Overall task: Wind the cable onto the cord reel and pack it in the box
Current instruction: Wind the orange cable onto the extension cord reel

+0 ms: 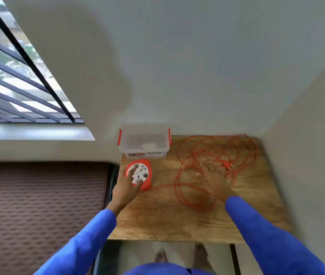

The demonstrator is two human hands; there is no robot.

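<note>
A round orange cord reel (144,172) with a white socket face lies at the table's left side. My left hand (127,186) rests on it, fingers curled over its near-left rim. Orange cable (183,167) runs from the reel into a loose tangle of loops across the table's right half. My right hand (212,177) lies flat on that tangle, fingers spread. The cable's orange plug (227,164) sits just right of those fingertips. A clear plastic box (144,142) with orange side latches stands closed at the back left corner, behind the reel.
The small wooden table (167,219) stands in a wall corner. A brown patterned mattress (42,199) adjoins its left edge, under a barred window (18,86). My bare feet (181,255) show on the floor below the table's front edge.
</note>
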